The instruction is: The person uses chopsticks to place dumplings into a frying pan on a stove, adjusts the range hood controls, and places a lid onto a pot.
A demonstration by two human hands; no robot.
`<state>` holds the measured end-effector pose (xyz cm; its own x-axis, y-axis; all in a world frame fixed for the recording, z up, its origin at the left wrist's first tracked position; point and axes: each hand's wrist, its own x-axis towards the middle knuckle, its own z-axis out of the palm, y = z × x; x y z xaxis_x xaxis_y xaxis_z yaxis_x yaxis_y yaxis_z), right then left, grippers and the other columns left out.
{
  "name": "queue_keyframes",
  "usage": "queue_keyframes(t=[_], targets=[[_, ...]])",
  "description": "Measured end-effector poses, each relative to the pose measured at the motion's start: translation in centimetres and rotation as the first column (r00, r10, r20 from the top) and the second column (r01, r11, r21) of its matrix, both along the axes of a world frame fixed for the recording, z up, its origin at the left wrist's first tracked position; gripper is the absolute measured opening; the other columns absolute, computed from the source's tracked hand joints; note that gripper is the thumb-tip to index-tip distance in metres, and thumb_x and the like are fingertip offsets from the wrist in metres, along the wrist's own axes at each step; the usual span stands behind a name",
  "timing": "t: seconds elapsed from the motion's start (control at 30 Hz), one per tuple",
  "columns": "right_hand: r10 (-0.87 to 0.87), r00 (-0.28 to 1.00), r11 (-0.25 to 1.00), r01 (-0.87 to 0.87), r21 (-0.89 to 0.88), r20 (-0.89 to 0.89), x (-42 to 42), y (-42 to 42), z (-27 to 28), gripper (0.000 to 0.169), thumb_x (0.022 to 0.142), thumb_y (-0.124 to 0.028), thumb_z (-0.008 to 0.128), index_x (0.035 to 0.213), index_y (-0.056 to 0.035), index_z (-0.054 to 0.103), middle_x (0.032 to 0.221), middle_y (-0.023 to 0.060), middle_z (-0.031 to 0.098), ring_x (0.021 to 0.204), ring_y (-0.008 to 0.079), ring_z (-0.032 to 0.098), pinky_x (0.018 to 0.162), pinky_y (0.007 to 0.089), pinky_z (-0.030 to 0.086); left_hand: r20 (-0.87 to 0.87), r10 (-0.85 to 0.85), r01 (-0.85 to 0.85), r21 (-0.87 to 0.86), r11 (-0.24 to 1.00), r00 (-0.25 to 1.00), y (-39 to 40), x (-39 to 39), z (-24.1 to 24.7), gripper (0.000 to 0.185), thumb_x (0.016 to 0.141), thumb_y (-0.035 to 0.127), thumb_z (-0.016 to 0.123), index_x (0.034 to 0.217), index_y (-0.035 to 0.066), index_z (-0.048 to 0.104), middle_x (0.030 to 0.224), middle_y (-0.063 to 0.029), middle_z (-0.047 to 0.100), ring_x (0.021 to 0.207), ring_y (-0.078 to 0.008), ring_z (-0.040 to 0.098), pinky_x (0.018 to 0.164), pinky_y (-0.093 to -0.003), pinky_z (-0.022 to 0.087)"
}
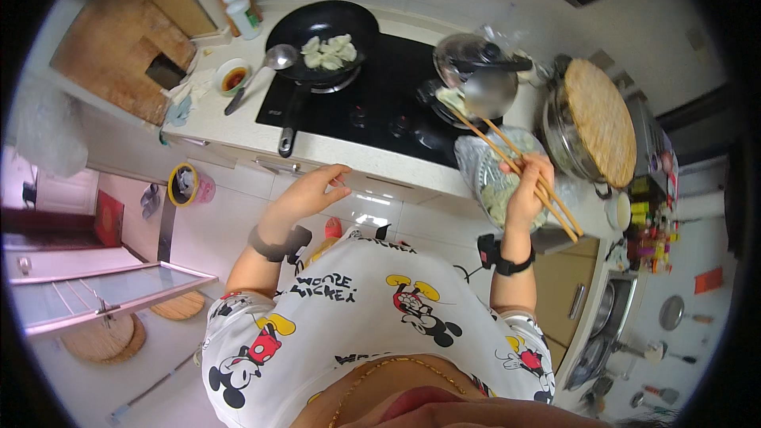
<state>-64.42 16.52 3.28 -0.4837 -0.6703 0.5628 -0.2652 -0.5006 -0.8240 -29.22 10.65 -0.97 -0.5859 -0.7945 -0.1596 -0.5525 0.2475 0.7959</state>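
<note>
My right hand point(526, 184) grips a pair of long wooden chopsticks point(496, 145). Their far tips meet a pale green-white piece of food, perhaps a dumpling point(450, 97), beside a round shiny metal surface point(490, 93) on the right burner. Just under this hand lies a clear plastic-covered tray point(467, 157) with pale dumplings point(498, 202). My left hand point(315, 190) hangs before the counter's front edge with nothing in it, fingers loosely apart. Several dumplings point(329, 52) sit together in a black wok point(321, 15) on the left burner, its handle pointing towards me.
A metal ladle point(279, 57) rests against the wok, near a bowl of dark sauce point(233, 78). A glass lid point(452, 59) stands behind the right burner. A large steel pot point(562, 137) with a woven cover point(600, 122) is at right. Drawer handles point(279, 166) jut below the counter.
</note>
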Motion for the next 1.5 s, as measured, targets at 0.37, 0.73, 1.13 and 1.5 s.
queue_keyframes(t=[0.37,0.73,1.13,1.5], targets=[[0.189,0.953,0.966,-0.223,0.128,0.236,15.9,-31.1,-4.7,0.026,0.093,-0.023,0.046,0.083,0.0004,0.048,0.063,0.0093,0.055,0.048,0.0173,0.060,0.042,0.0253,0.050,-0.025,0.213,-0.211,0.078,0.974,0.977,1.6,10.2,0.4,0.040,0.083,0.016,0.061,0.119,0.004,0.050,0.100,-0.0090,0.059,0.090,-0.0156,0.055,0.077,-0.0279,0.045],[0.158,0.968,0.909,-0.220,0.354,0.197,22.2,-38.0,-8.5,0.019,0.090,-0.020,0.052,0.089,-0.0016,0.051,0.070,0.0088,0.058,0.051,0.0140,0.060,0.045,0.0232,0.049,-0.016,0.350,-0.344,0.150,0.927,0.937,2.7,15.8,-1.1,0.042,0.081,0.019,0.062,0.119,0.003,0.050,0.099,-0.0132,0.059,0.090,-0.0207,0.057,0.076,-0.0308,0.046],[0.290,0.927,0.954,-0.299,0.002,0.238,5.7,-13.8,1.4,0.020,0.092,-0.018,0.049,0.094,0.0016,0.051,0.075,0.0106,0.058,0.064,0.0178,0.063,0.056,0.0234,0.052,0.090,-0.033,0.030,0.036,0.999,0.995,-1.3,6.2,-0.5,0.043,0.083,0.013,0.060,0.123,0.006,0.047,0.104,-0.0083,0.059,0.091,-0.0149,0.055,0.078,-0.0264,0.044],[-0.373,0.868,0.911,0.276,0.306,0.328,-10.6,14.0,-4.5,0.026,0.094,-0.022,0.046,0.092,0.0031,0.052,0.076,0.0110,0.056,0.063,0.0204,0.063,0.057,0.0260,0.053,0.038,-0.247,0.239,0.155,0.959,0.968,-2.0,-6.5,0.8,0.044,0.081,0.011,0.061,0.124,0.007,0.049,0.105,-0.0071,0.059,0.094,-0.0160,0.055,0.082,-0.0282,0.043]])
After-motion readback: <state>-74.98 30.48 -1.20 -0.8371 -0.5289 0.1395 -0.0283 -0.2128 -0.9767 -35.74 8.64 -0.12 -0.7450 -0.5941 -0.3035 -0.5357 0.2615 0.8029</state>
